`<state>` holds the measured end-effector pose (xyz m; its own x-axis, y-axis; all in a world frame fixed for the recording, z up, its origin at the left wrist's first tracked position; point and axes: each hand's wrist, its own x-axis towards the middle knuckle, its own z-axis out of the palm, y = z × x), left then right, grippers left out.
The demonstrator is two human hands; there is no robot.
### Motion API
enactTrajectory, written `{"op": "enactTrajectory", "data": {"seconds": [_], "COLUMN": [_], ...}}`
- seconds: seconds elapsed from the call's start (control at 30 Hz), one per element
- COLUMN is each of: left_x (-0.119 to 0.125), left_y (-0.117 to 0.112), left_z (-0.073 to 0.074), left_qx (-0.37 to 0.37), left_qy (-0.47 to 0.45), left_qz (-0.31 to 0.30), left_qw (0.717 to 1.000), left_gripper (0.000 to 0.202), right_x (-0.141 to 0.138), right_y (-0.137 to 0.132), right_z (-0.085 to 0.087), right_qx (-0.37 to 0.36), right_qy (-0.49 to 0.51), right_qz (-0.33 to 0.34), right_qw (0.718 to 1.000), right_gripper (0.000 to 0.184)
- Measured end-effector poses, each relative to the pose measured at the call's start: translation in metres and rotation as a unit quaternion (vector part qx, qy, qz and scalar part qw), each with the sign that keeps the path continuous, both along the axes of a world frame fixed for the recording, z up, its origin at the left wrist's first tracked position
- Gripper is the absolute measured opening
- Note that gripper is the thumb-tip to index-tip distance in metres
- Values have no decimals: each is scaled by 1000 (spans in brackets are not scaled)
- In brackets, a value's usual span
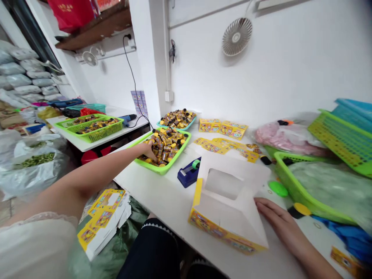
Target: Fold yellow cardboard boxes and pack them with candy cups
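My left hand (150, 150) reaches far out into a green basket (174, 159) full of small yellow-and-black cylinders (167, 144). Its fingers curl down among them; whether they hold one is hidden. My right hand (274, 217) lies flat with fingers stretched on the white table (162, 197), touching the right edge of an open yellow display box (228, 207) with a white inside and a window cut-out.
A blue tape dispenser (189, 172) stands between basket and box. Yellow cartons (222, 128) and flat yellow cards (226, 147) lie behind. Green baskets (293, 190) with plastic bags crowd the right. A second basket of cylinders (178, 118) sits by the wall. Flattened boxes (103, 219) lie on the floor.
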<state>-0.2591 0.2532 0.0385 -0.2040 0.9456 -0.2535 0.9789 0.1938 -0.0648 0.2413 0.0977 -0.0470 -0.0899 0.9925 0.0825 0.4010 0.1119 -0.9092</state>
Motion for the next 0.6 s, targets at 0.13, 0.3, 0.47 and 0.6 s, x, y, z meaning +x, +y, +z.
{"op": "enactTrajectory", "data": {"seconds": [0.13, 0.3, 0.47, 0.6], "left_x": [0, -3, 2, 5], "left_y": [0, 2, -1, 3], "left_z": [-5, -5, 6, 6], "left_qx": [-4, -19, -31, -47], "left_qy": [-2, -30, -45, -46], "left_qz": [23, 13, -3, -18], "left_qw": [1000, 999, 999, 998], "left_gripper": [150, 142, 129, 77], "right_x": [-5, -8, -10, -11], "right_y": [-3, -6, -5, -4], "right_z": [8, 12, 14, 16], "right_qx": [-10, -23, -32, -42], "right_qy": [-1, -1, 15, 29], "right_qz": [5, 16, 24, 27], "right_qw": [1000, 1000, 999, 998], "right_gripper": [32, 34, 36, 34]}}
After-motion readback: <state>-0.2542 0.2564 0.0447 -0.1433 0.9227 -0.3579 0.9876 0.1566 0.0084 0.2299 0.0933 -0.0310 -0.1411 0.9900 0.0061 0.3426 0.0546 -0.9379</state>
